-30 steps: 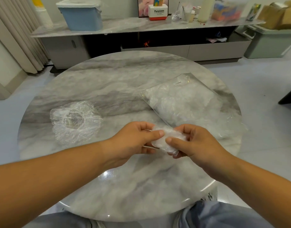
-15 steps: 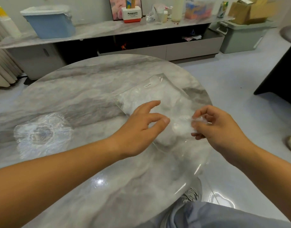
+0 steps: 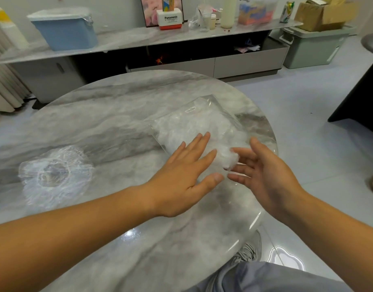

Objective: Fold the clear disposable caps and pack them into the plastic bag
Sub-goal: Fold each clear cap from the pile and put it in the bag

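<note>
I had one wide head view: it looked forward and down, close over the round table (image 3: 118, 114).

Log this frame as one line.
left hand: open over clear plastic bag; right hand: open at folded clear cap; unfolded clear cap: on round marble table

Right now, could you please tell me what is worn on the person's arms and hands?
Nothing that shows. The left arm and right arm are bare to the frame's edge, no sleeves. The left hand and right hand have no gloves, rings, watch or wristband.
</note>
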`<state>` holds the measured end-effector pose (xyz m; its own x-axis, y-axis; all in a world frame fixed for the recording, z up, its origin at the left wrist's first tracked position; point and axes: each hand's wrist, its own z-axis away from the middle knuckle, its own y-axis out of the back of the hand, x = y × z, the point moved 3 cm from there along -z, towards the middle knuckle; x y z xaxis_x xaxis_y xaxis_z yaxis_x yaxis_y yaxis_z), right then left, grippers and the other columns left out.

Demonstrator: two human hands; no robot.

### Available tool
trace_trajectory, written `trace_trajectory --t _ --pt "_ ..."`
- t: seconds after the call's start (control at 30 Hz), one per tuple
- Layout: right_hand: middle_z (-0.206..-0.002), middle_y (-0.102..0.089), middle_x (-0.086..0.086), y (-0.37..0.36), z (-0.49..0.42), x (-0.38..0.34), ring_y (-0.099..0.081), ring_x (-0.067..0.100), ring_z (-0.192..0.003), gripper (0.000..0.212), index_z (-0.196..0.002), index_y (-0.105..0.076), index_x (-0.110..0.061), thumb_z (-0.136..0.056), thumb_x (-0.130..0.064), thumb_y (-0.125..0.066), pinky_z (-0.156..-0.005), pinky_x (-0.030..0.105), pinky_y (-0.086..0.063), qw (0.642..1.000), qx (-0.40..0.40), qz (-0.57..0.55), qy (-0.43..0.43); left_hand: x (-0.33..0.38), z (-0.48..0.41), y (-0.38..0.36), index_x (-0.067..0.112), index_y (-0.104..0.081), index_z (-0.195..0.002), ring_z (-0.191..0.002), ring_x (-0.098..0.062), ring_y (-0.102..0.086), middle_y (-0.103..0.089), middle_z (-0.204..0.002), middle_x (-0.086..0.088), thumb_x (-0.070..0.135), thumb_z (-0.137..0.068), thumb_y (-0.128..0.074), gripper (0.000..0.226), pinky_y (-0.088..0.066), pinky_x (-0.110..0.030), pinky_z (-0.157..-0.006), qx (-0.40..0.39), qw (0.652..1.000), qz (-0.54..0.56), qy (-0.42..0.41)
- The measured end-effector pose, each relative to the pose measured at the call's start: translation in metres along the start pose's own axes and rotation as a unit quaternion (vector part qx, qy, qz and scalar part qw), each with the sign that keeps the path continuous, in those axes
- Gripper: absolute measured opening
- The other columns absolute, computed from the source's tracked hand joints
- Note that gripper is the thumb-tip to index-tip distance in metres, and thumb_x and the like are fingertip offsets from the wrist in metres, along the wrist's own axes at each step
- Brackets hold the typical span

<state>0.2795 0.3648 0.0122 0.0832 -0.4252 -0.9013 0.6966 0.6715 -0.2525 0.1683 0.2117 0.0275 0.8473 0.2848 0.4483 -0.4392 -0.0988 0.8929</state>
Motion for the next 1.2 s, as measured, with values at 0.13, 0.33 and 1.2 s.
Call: trace_trajectory --t 0.13,0.33,1.2 --pt "-0.121 -0.072 0.009 -0.014 0.000 0.005 -0.068 0.024 -0.114 0.073 -0.125 -0.069 -0.005 -0.097 -0.065 -0.038 -0.100 0.045 -0.052 0.990 -0.063 -0.120 -0.048 0.001 0.008 0.003 0.027 0.004 -0.161 -0.147 0.006 0.023 0.020 -0.166 0.014 0.069 -0.095 -0.013 0.080 0.008 -0.032 -0.126 -0.012 1.000 0.002 -0.021" --pt "-0.138 -0.063 0.014 -0.038 -0.001 0.005 -0.057 0.030 -0.132 0.096 -0.139 -0.056 -0.001 -0.091 -0.080 -0.032 -0.117 0.047 -0.035 0.955 -0.170 -0.228 -0.085 0.002 0.012 0.007 0.024 0.003 -0.161 -0.149 0.005 0.020 0.015 -0.167 0.013 0.067 -0.097 -0.019 0.080 0.006 -0.033 -0.126 -0.012 0.999 0.006 -0.041" --pt "-0.129 -0.066 0.020 -0.045 0.010 -0.001 -0.068 0.035 -0.114 0.082 -0.144 -0.045 -0.006 -0.089 -0.065 -0.059 -0.107 0.047 -0.049 0.980 -0.043 -0.179 -0.074 -0.003 0.025 0.008 0.041 -0.008 -0.159 -0.150 0.002 0.018 0.008 -0.169 0.011 0.065 -0.097 -0.028 0.069 0.004 -0.039 -0.127 -0.010 0.996 0.064 -0.068"
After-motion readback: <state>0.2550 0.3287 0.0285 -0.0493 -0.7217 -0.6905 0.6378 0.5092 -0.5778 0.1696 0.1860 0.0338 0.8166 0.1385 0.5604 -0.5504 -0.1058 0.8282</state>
